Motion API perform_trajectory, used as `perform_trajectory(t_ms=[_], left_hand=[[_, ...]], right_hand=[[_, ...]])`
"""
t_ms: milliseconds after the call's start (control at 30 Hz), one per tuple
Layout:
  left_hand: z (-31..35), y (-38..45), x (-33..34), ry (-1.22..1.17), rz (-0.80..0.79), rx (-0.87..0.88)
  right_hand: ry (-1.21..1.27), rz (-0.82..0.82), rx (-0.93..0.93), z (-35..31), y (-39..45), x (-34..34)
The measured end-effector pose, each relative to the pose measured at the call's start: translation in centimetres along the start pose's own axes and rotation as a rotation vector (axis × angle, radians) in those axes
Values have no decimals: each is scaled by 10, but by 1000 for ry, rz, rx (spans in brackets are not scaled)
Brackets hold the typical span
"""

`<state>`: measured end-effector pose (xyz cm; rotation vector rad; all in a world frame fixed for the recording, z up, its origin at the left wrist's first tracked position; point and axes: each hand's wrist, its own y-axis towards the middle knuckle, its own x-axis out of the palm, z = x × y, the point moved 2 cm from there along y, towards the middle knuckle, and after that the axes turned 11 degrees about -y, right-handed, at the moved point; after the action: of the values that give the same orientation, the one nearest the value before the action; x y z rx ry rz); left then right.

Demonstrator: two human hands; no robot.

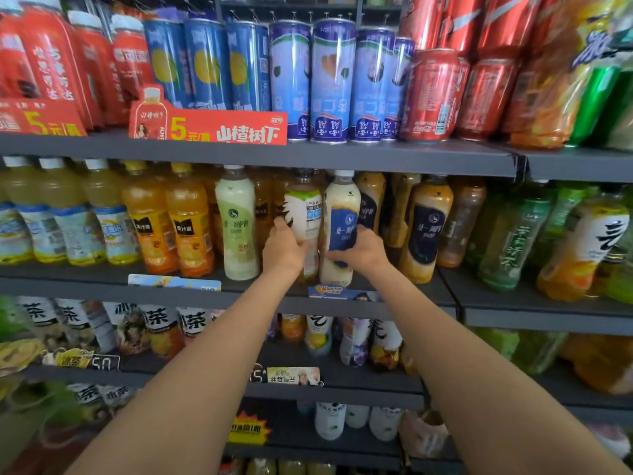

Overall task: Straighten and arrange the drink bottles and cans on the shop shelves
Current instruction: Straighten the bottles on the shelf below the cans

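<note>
On the middle shelf (257,289), the left hand (282,250) curls its fingers around a white-labelled bottle (305,214). At its 3 o'clock, touching, the right hand (359,250) grips a creamy blue-labelled bottle (342,221). Both bottles stand upright near the shelf's front edge, with neighbours crowding either side.

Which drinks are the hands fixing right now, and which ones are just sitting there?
Being fixed:
- white-label bottle, held by the left hand
- blue-label milk tea bottle, held by the right hand

Just sitting there:
- green-label bottle beside them
- orange juice bottles
- red cans on the shelf above
- blue cans above
</note>
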<state>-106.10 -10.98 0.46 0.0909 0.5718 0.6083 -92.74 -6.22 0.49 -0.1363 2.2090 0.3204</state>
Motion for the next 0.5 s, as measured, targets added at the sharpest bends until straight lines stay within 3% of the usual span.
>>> perform_trajectory(t_ms=[167,300,367,433,500], left_hand=[[-4,4,1,6,46,-1],[-4,2,1,1,24,-15],[1,-7,-1,1,87,-27],[7,-24,-2,13,252,41],[17,-44,2,44,360,247]], right_hand=[[-15,108,30,-6,-3,9],[-17,79,19,-3,-3,10],[4,89,19,1,-8,9],[31,233,30,11,-15,3],[64,440,72,25,-26,-9]])
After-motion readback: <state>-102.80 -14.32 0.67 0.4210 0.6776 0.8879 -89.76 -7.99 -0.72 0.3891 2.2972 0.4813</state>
